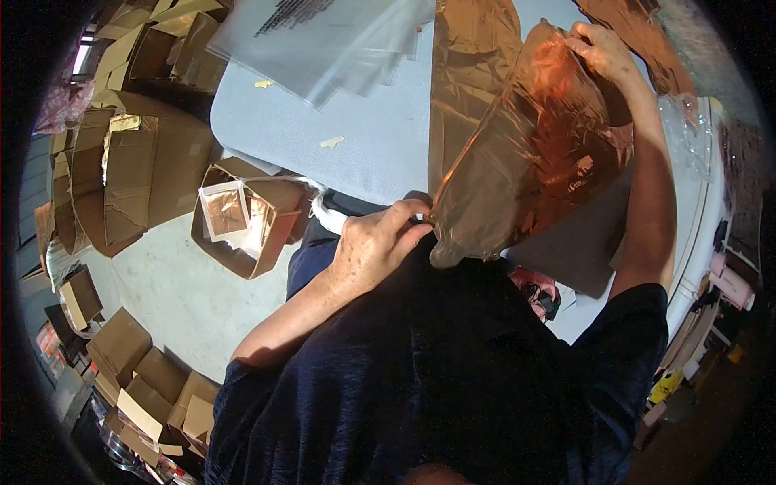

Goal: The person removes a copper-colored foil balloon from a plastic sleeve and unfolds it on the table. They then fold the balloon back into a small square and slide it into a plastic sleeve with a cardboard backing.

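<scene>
I read no text, label, brand, number or sign in the head view. The clear plastic sheets [347, 52] on the bench [364, 153] carry a dark pattern [295, 13] in slanting rows near the upper edge of the view; I cannot resolve it into characters. On the red-and-white item [50, 343] at the left side, any marking is too small for me to read. The yellow item [665, 385] at the lower right is likewise too small and blurred for me to read.
</scene>
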Motion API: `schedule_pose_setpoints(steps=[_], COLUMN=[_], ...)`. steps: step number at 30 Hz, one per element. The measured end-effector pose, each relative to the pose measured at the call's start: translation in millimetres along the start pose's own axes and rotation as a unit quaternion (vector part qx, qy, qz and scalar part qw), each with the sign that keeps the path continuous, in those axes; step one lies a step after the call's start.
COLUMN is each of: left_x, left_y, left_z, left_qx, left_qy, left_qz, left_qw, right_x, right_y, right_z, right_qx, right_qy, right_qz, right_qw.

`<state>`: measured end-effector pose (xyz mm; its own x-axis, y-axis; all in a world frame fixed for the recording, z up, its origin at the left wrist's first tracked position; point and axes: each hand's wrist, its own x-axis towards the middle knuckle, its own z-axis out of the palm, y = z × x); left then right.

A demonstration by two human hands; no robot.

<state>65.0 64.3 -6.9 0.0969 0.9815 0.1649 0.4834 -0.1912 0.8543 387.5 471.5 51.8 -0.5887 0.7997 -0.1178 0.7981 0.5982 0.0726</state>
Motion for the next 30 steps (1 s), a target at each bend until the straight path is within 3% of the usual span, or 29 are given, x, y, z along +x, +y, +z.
schedule_pose_setpoints(steps=[15,24,30], left_x=[-2,0,1], left_y=[-5,-5,-5], left_z=[0,1,1], left_qx=[0.007,-0.009,-0.007], left_qy=[-0.016,-0.010,-0.001], left_qz=[0.007,0.015,0.022], left_qw=[1.000,1.000,1.000], right_x=[-4,3,2], right_y=[-24,-18,-16], right_z=[-11,-10,-2], right_qx=[0.034,-0.010,0.031], right_qy=[-0.003,-0.056,-0.021], right_qz=[0.018,0.037,0.029], right_qw=[0.999,0.998,0.999])
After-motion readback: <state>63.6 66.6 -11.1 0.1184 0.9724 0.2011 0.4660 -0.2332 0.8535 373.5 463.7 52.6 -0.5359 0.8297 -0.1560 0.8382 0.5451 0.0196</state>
